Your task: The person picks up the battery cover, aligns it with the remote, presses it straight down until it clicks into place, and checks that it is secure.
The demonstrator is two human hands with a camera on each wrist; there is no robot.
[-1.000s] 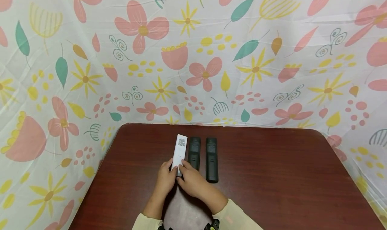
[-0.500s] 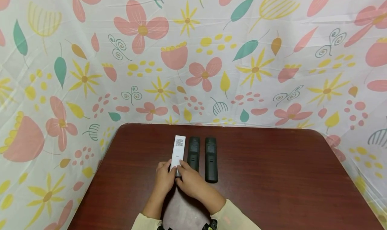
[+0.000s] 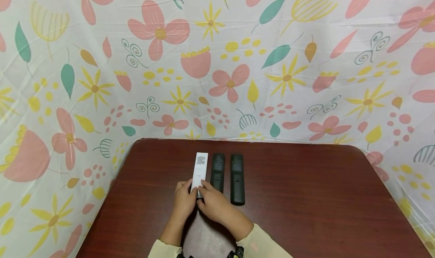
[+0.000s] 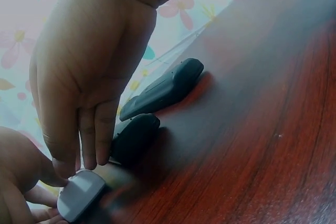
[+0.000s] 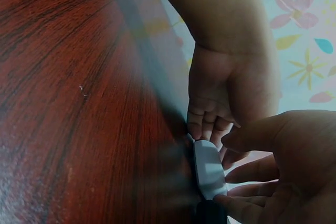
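Observation:
A slim white remote control [image 3: 199, 170] with a printed code near its far end is beside two dark remotes on the table, in the head view. My left hand [image 3: 184, 199] holds its near end from the left, thumb on top. From the right, my right hand [image 3: 215, 202] grips the same end, its thumb and index finger on the upper face. In the left wrist view the remote's pale end [image 4: 81, 195] shows between both hands. The right wrist view shows the fingertips [image 5: 195, 130] of the left hand around that end.
One dark remote [image 3: 218, 169] lies just right of the white one, its near end partly covered by the right hand. Farther right is a second dark remote [image 3: 237, 179]. The brown wooden table [image 3: 306, 197] meets a flower-printed curtain [image 3: 234, 43] at its back edge.
The white remote, held by both hands, has shifted slightly left and its far end has dropped a little toward the table. Most of this came in the first half second. The dark remotes stayed put.

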